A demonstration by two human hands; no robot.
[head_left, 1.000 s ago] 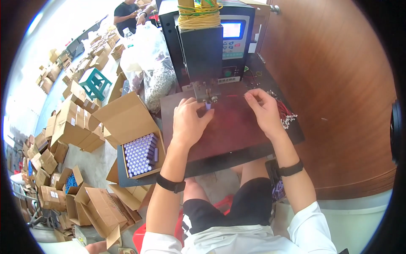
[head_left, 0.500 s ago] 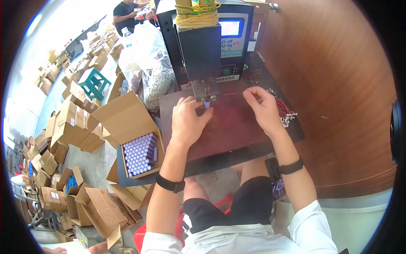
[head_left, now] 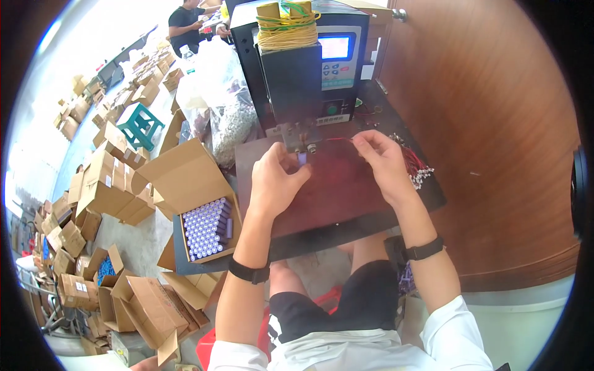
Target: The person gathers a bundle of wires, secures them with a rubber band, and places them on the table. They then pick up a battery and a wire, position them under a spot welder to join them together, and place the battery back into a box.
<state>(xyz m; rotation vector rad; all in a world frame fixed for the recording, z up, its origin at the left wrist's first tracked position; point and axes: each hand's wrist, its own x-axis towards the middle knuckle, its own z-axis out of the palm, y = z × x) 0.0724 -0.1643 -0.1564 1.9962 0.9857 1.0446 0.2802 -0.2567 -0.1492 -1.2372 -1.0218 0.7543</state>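
My left hand (head_left: 275, 184) pinches a purple cylindrical battery cell (head_left: 302, 159) between thumb and fingers. The cell stands upright beneath the electrode head of a black spot welder (head_left: 291, 86); whether its top touches the electrodes I cannot tell. To the right, my right hand (head_left: 386, 166) has thumb and forefinger closed on a thin red wire (head_left: 339, 139). That wire runs left toward the welder head, where its far end is hard to make out. Both hands are over a dark reddish work board (head_left: 334, 198).
An open carton (head_left: 185, 176) of purple cells stands left of the board. Red wires with white connectors (head_left: 421, 170) lie at the right edge. Behind the carton is a clear plastic bag (head_left: 232, 123) of small parts. A wooden panel (head_left: 489, 142) rises on the right. Another person stands far back.
The whole view has shifted slightly. My right fingertips are a little closer to the welder head with the red wire, and my left hand still holds the cell beneath it.
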